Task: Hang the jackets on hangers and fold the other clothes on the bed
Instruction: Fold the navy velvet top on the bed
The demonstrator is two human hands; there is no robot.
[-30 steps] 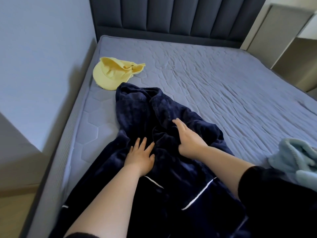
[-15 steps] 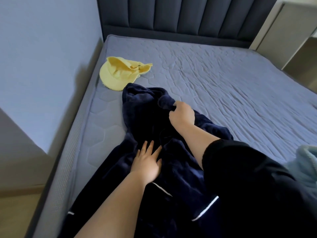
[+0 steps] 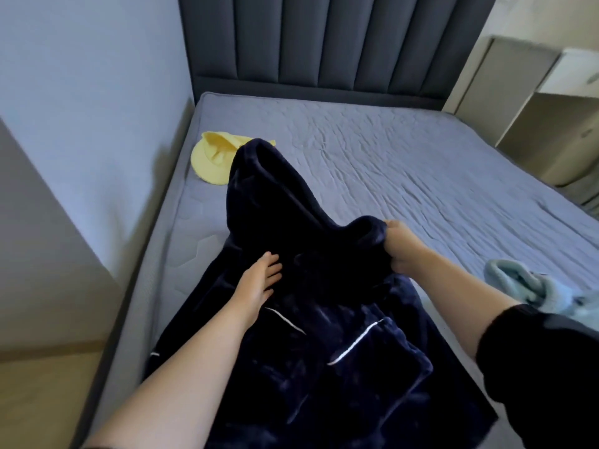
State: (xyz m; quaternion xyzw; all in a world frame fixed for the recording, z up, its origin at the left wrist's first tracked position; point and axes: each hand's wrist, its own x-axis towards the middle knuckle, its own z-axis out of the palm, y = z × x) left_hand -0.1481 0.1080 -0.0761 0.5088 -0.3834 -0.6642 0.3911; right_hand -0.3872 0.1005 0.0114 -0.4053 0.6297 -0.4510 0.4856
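A dark navy plush robe (image 3: 311, 319) with thin white piping lies on the near left part of the bed (image 3: 421, 176). My right hand (image 3: 402, 246) grips a bunch of the robe's upper fabric and holds it lifted off the mattress, so a dark fold stands up toward the headboard. My left hand (image 3: 259, 280) rests flat on the robe lower down, fingers straight. A light blue fleecy garment (image 3: 531, 286) lies at the right edge, partly cut off by my black sleeve.
A yellow cap (image 3: 210, 160) lies on the mattress near the left wall, half hidden behind the raised robe. The padded dark headboard (image 3: 324, 43) closes the far end. A pale cabinet (image 3: 551, 118) stands at the right side of the bed.
My right hand closed on the robe's upper fabric and pulled it up and to the right. The raised fold now covers part of the yellow cap. My left hand stayed pressed on the robe.
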